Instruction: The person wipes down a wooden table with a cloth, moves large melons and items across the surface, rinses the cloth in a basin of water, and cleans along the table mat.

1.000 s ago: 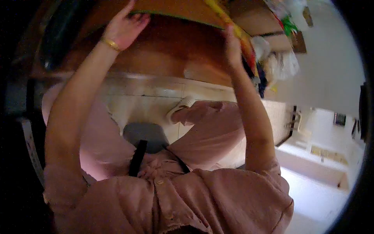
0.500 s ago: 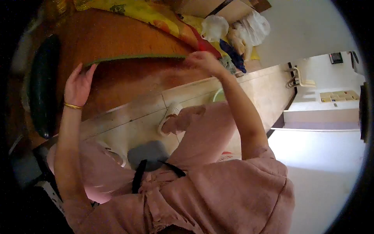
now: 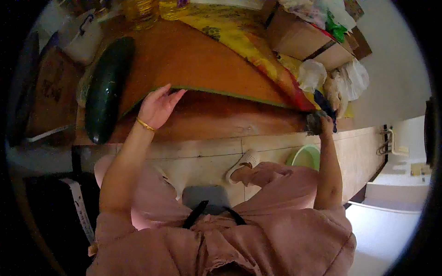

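Observation:
My left hand [image 3: 157, 108], with a gold bangle at the wrist, holds up the front edge of an orange-brown mat [image 3: 184, 57] that has a thin green rim. Bare reddish-brown wood of the table [image 3: 221, 115] shows under the raised edge. At the table's right front, my right hand [image 3: 327, 124] is closed on a crumpled grey cloth [image 3: 314, 123], whose far side is hard to make out. Left of my left hand lies a large dark green winter melon [image 3: 110, 89].
A yellow and red patterned cover [image 3: 258, 57] lies folded back across the mat. Cardboard boxes [image 3: 299, 39] and plastic bags [image 3: 352, 78] crowd the right back. Oil bottles [image 3: 140, 14] stand at the back. A green basin [image 3: 306, 156] sits on the floor.
My view has swung round and takes in more of the table. My right hand has left the mat's edge and now grips the grey cloth; my left hand still holds the mat up.

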`<action>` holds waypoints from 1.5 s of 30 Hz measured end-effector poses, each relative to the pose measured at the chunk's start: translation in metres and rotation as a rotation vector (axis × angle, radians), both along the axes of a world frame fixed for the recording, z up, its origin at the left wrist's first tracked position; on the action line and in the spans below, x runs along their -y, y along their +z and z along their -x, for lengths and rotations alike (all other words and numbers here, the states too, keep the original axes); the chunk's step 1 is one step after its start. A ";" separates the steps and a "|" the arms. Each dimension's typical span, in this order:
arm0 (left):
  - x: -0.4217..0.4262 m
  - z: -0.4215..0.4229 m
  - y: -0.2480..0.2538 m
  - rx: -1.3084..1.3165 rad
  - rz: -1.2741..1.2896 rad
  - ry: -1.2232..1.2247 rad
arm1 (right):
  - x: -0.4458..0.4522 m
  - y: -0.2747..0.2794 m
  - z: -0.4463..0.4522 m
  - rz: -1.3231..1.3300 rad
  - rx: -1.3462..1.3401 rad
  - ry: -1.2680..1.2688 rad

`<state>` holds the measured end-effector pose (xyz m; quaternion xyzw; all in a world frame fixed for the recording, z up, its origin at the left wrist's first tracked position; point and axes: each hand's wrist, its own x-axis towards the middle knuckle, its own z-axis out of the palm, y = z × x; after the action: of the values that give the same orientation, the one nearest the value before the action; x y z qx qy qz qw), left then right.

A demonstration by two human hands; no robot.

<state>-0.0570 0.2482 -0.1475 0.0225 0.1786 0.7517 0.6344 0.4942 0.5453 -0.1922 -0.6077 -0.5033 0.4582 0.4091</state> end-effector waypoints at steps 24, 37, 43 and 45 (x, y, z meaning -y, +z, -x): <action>0.011 0.006 -0.013 -0.054 -0.080 0.011 | 0.094 -0.052 0.443 -0.495 0.879 1.087; 0.021 0.019 0.002 -0.014 -0.181 -0.062 | 0.001 -0.082 0.207 -0.429 1.356 0.577; 0.007 0.017 -0.015 0.142 -0.233 -0.040 | 0.032 -0.101 0.119 -0.381 1.512 0.426; 0.000 0.016 -0.011 0.037 -0.250 -0.037 | 0.065 -0.105 0.135 -0.498 1.443 0.382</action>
<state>-0.0726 0.2480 -0.1587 0.0907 0.0714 0.7567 0.6435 0.3591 0.4801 -0.2974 -0.5486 -0.8281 -0.1136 0.0195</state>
